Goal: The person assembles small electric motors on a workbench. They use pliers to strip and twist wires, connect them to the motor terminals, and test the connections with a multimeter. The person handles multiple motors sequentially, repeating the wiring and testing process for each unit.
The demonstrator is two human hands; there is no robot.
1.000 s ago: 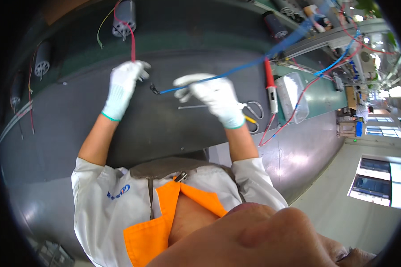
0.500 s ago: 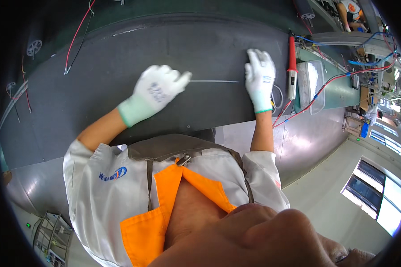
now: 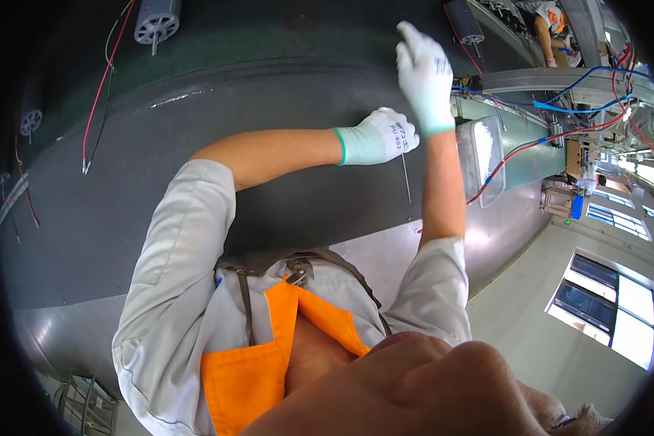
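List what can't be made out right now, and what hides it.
Upper end of the thin rod: head view, hidden by the left hand.
Palm of the right hand: head view, turned away from the camera.
Grey motor at upper left: head view, top cut off by the upper edge.
Co-worker's hand: head view, too small for detail.
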